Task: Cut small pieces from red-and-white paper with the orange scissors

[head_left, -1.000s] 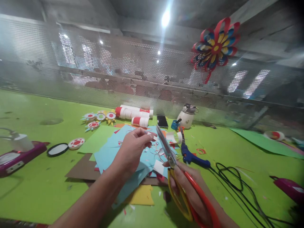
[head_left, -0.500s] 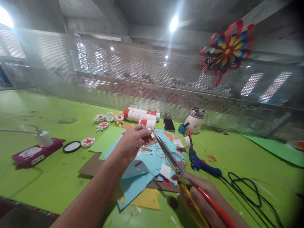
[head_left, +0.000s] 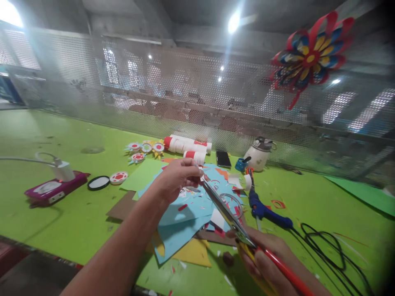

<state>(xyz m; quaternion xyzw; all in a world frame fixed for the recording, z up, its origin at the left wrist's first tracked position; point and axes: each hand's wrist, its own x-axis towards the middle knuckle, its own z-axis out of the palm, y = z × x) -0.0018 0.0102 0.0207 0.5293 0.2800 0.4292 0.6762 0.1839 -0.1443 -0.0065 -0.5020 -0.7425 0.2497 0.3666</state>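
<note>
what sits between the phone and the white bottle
In the head view, a small blue pot sits between the phone and the bottle.

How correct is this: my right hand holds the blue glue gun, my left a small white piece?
In the head view, your right hand holds scissors, not the blue glue gun, which lies on the green table. Your left hand does hold a small white piece.
</note>
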